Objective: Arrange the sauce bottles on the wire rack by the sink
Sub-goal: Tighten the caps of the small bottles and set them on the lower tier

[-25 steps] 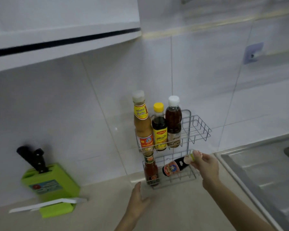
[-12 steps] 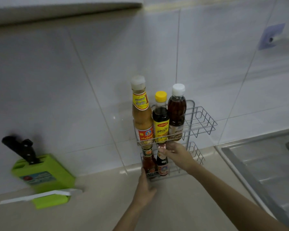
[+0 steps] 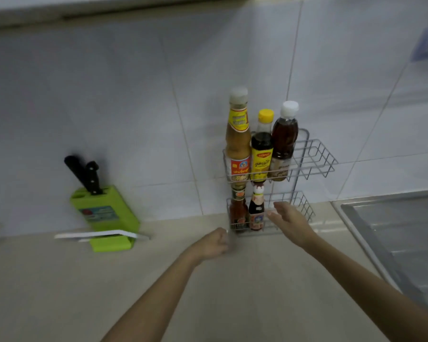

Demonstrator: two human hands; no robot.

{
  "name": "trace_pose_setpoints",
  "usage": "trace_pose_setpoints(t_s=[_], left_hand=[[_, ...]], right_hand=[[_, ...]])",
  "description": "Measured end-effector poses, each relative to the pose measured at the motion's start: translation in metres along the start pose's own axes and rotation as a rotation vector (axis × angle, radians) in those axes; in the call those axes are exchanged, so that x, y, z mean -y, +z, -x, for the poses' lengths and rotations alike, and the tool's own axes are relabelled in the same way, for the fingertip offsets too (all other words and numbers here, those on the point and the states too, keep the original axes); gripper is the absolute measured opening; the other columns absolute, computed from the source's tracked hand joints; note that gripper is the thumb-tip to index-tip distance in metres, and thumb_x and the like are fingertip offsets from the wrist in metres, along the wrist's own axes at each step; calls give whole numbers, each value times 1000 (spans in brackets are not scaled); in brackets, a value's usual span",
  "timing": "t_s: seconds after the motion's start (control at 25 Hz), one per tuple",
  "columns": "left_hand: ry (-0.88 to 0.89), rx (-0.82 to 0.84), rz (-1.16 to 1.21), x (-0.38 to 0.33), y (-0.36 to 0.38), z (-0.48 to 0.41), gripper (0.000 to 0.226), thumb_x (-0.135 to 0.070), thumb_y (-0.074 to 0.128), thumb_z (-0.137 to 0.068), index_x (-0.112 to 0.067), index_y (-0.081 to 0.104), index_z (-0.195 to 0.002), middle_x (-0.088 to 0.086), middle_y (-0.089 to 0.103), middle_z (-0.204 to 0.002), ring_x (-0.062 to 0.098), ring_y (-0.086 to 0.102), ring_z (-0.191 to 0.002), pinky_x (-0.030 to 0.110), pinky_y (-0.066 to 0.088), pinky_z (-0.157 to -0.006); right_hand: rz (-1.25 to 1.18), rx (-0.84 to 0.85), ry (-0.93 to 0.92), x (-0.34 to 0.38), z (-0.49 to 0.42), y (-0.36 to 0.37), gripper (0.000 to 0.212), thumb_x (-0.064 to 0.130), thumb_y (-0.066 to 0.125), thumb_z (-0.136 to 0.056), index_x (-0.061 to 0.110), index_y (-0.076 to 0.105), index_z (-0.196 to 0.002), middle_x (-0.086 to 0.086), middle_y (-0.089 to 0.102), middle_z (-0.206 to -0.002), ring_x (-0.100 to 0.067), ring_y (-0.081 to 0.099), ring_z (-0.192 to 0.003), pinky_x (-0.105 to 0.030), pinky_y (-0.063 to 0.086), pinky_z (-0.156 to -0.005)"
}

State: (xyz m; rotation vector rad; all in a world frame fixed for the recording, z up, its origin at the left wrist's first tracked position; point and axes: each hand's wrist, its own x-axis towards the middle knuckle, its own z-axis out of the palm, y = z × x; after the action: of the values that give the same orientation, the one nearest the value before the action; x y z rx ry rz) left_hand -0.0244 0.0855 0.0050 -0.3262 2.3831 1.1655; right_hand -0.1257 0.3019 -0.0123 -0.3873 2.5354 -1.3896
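Right hand (image 3: pixel 290 223) spread, empty, just right of the dark bottle (image 3: pixel 256 211) on the rack (image 3: pixel 307 206); left hand (image 3: pixel 214 244) curled, grip unclear

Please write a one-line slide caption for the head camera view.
Five sauce bottles stand upright on the wire rack, three above, two below; the right hand is open beside it.

Just one head-worn view here, aimed forward and down at the tiled wall (image 3: pixel 134 107). The wire rack (image 3: pixel 314 159) is framed centre, right beyond both empty hands, fairly close; counter (image 3: pixel 59 292) and sink (image 3: pixel 405 230) are caught wide-angle.
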Motion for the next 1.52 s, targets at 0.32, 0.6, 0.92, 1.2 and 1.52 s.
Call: trace_pose_setpoints(t_s=[0.32,0.6,0.92,1.2,1.52], left_hand=[[-50,180,-352,114,2,126,37,3,48,-88,0,55,-124,19,61,-128,23,61,-103,7,43,-66],[-33,197,-333,155,70,211,65,-33,65,-80,-16,41,-139,6,51,-138,22,54,-122,26,44,-94],[101,-346,-99,132,134,221,43,-56,67,-62,-26,48,-85,-7,63,-87,16,60,-80,37,52,-73],[156,-323,-81,142,135,213,45,-57,64,-66,-23,56,-93,0,69,-94,19,66,-88,40,55,-79],[174,-313,-93,141,137,210,43,-56,64,-67,-30,56,-99,-3,69,-96,17,65,-88,39,55,-80]], right_hand=[[328,486,-336,50,143,42,14,34,56,-92,26,66,-98,9,63,-87,-7,61,-80,-27,51,-74],[767,527,-787,109,238,92,64,75,36,-80,18,58,-100,3,59,-86,-19,56,-73,-34,43,-64],[943,457,-871,110,249,113,39,40,45,-92,5,58,-100,-14,60,-104,-32,58,-93,-40,44,-74],[990,439,-1105,91,241,110,36,48,41,-86,24,61,-69,7,58,-69,-10,56,-57,-22,47,-51],[909,574,-1152,94,234,97,32,43,45,-93,18,65,-94,4,61,-85,-14,57,-76,-26,52,-65]])
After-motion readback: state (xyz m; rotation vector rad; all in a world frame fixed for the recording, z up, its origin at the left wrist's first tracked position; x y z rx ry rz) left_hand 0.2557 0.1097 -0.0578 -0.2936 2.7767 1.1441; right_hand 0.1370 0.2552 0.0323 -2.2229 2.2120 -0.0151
